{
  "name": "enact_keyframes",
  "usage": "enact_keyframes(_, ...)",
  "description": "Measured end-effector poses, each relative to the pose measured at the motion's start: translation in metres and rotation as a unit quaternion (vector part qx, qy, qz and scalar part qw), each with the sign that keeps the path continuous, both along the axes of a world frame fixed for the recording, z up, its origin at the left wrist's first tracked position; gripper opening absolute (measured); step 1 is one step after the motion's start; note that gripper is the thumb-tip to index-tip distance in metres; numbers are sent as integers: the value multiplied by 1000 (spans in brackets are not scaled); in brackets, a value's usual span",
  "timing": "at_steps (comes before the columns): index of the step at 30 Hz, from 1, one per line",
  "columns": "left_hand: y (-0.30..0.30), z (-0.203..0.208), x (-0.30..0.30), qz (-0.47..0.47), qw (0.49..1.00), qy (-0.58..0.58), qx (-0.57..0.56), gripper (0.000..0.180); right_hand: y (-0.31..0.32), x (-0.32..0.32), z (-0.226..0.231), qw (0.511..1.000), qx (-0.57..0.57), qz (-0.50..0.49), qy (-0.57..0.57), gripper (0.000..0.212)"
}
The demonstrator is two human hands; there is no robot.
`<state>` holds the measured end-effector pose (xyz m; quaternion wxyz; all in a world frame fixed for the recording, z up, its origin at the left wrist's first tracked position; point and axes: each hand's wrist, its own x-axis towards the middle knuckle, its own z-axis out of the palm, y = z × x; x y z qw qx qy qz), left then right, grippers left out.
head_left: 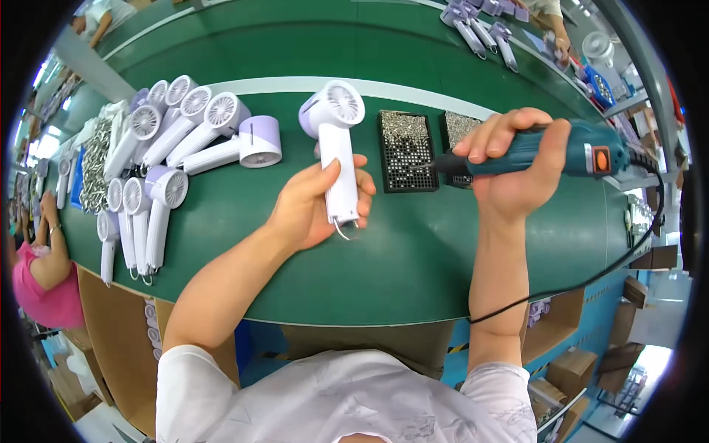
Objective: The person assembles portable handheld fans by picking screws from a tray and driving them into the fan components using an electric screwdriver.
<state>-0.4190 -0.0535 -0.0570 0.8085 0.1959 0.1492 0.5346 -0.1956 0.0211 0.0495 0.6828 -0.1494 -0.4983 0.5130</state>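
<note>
My left hand (309, 196) is wrapped round the white handle of a handheld fan (342, 151). The fan stands with its round grille head away from me and a metal loop at its lower end. In my right hand (521, 159) lies a teal electric screwdriver (583, 149) with an orange switch and a black cord. Its thin bit points left, over a black screw tray (410, 187) with small screws set in rows of holes. A second screw tray (459, 124) sits partly hidden behind the tool and my fingers.
Several white and lilac fans (214, 122) lie in a group on the left of the green table (369, 273), beside a heap of small metal parts (96, 166). More fans (480, 37) lie at the far right. A person in pink (48, 284) sits at the left edge.
</note>
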Motion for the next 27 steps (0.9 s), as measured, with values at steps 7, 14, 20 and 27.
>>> enact_keyframes(7, 1, 6, 8, 12, 995, 95, -14, 64, 18, 9, -11, 998, 45, 28, -28, 36)
enact_keyframes(14, -2, 5, 7, 36, 988, 149, -12, 44, 16, -4, -29, 997, 42, 17, -61, 21)
enact_keyframes(20, 0, 6, 2, 9, 968, 250, 2, 45, 11, -6, -36, 989, 39, 0, -140, 32)
enact_keyframes(27, -1, 13, 0, 25, 950, 312, -12, 48, 12, -9, -35, 986, 41, -17, -159, 30)
